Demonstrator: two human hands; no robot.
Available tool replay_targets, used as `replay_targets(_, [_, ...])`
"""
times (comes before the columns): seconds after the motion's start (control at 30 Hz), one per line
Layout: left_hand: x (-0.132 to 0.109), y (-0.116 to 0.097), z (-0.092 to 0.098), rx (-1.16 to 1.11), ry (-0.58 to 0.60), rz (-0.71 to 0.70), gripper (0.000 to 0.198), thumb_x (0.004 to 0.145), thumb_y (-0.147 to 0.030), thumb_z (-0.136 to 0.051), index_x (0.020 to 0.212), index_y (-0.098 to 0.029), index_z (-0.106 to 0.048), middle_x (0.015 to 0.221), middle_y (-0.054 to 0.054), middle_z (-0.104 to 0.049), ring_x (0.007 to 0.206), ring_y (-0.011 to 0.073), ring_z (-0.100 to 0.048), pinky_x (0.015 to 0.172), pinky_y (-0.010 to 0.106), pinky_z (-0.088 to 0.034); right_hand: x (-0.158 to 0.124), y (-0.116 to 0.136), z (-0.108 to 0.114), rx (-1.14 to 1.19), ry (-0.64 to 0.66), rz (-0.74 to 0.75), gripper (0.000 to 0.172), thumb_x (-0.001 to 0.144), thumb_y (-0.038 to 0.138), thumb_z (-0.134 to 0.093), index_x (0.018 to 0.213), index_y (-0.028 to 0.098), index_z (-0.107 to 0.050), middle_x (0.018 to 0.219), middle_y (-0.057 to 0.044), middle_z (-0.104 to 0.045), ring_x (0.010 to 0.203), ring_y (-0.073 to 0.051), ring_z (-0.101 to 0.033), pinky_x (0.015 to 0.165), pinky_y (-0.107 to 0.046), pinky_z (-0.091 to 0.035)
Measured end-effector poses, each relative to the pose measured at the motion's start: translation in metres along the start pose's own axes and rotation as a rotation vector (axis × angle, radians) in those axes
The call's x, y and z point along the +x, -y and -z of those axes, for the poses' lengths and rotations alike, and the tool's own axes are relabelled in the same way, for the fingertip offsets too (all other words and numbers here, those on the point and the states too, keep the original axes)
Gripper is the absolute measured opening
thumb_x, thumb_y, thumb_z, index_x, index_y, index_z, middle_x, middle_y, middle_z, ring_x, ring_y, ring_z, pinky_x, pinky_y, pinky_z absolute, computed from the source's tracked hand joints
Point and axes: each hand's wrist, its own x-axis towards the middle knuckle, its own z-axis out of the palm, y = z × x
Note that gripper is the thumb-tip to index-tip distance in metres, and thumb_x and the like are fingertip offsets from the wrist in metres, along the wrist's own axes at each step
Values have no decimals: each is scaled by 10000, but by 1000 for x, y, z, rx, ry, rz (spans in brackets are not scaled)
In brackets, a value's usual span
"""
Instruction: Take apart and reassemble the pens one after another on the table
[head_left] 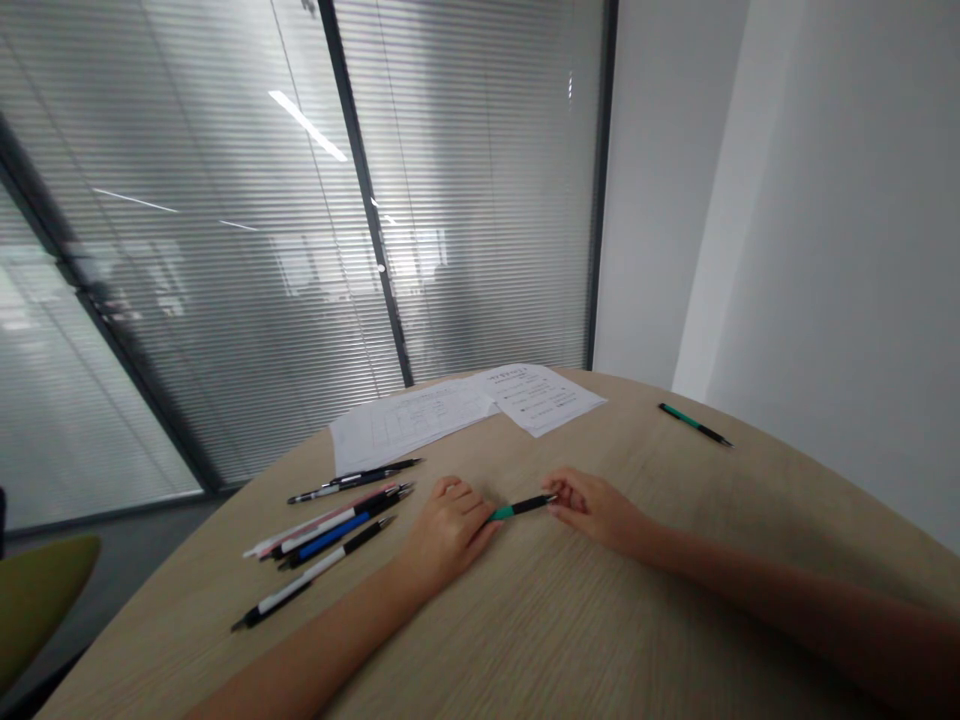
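Note:
Between my two hands lies a green and black pen (517, 508), just above the table. My left hand (454, 525) is closed around its green end, the back of the hand facing up. At the black tip end, the fingers of my right hand (589, 510) pinch the pen. Left of my left hand, a white and black pen (304, 580) lies on the table nearest to me. Beside it are a blue pen (326, 540) and several white, pink and black pens (326, 520), close together.
A pair of dark pens (352, 480) lies near printed paper sheets (420, 415) at the table's (585, 620) far side. Another green and black pen (694, 424) rests at the right. A yellow-green chair (45, 600) stands at the left, with blinds behind glass beyond.

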Motion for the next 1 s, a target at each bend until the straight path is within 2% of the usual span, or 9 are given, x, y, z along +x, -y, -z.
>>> replay_targets(0.1, [1, 0, 0, -1, 11, -5, 211, 825, -235, -392, 755, -161, -577, 599, 11, -550, 598, 138, -474, 681, 304, -325, 0, -1, -1, -16, 3, -14, 102, 732, 207, -506, 830, 186, -521, 682, 9, -553, 569, -93, -479, 538, -202, -371])
replay_targets(0.2, [2, -1, 2, -8, 9, -6, 220, 828, -235, -385, 751, -164, -579, 591, 10, -547, 590, 135, -473, 675, 298, -329, 0, 0, 0, -31, 9, 7, 91, 763, 229, -474, 828, 183, -515, 681, 6, -549, 577, -95, -476, 546, -205, -368])
replay_targets(0.4, [1, -1, 1, -25, 1, -20, 239, 834, -243, -368, 746, -167, -576, 588, 9, -544, 593, 133, -476, 684, 299, -328, -1, 1, 2, -165, 44, 82, 219, 826, 288, -375, 697, 174, -511, 671, -9, -531, 638, -117, -480, 601, -233, -363])
replay_targets(0.47, [0, 0, -1, -31, 6, -14, 230, 832, -248, -375, 762, -167, -578, 595, 10, -545, 602, 134, -479, 686, 299, -327, -1, 1, 2, -165, 41, 88, 219, 830, 290, -362, 733, 177, -523, 676, -12, -536, 640, -120, -482, 604, -236, -365])
replay_targets(0.53, [0, 1, -1, -38, 14, -1, 222, 831, -247, -378, 775, -168, -578, 604, 11, -550, 606, 135, -481, 681, 298, -326, -1, 3, 2, -125, 31, 66, 168, 814, 276, -392, 875, 189, -522, 695, -9, -548, 625, -117, -489, 586, -229, -369])
replay_targets(0.63, [0, 1, 0, -42, 26, 16, 221, 833, -238, -371, 783, -167, -574, 618, 12, -559, 613, 138, -482, 672, 299, -323, -2, 4, 1, -79, 23, 10, 244, 761, 239, -471, 1000, 190, -472, 685, 2, -550, 580, -110, -492, 544, -215, -370])
replay_targets(0.8, [1, 0, 1, -45, 46, 6, 232, 838, -238, -360, 773, -161, -569, 614, 13, -557, 608, 140, -480, 688, 308, -323, -3, 2, 0, -89, 17, 17, 105, 748, 209, -479, 849, 186, -494, 687, 4, -546, 579, -102, -484, 540, -207, -364])
replay_targets(1.0, [0, 1, -1, -44, 47, -3, 213, 832, -236, -375, 785, -160, -569, 617, 14, -554, 610, 138, -484, 696, 306, -326, -2, 3, 3, -143, 40, 59, 122, 796, 268, -421, 783, 183, -507, 695, -11, -546, 631, -120, -495, 575, -223, -364])
